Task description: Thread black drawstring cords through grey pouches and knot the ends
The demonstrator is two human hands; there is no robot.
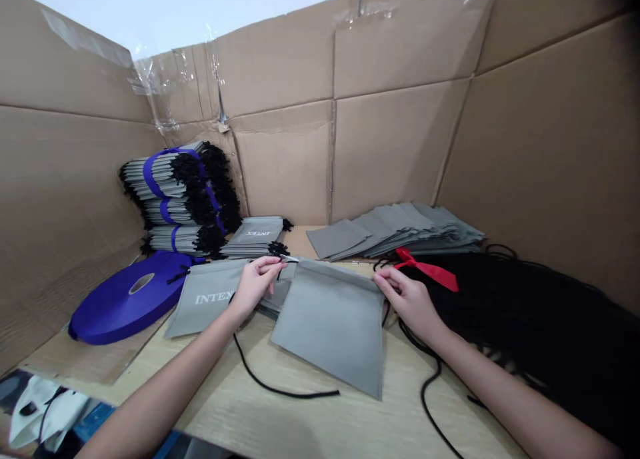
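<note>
A grey fabric pouch (333, 326) lies flat on the wooden table in front of me. My left hand (255, 282) pinches a thin metal threading tool and black cord at the pouch's top left corner. My right hand (407, 299) grips the pouch's top right corner, fingers closed on the hem. A black cord (280, 387) trails from the left corner across the table toward me. Another grey pouch printed INTEX (205, 302) lies just left of my left hand.
Bundled pouch stacks tied with purple ribbon (175, 199) stand at the back left. A purple ribbon roll (130, 299) lies left. Fanned grey pouches (400, 229) sit at the back right. A mass of black cords (525, 319) with a red tie (425, 268) lies right. Cardboard walls (390, 132) surround the table.
</note>
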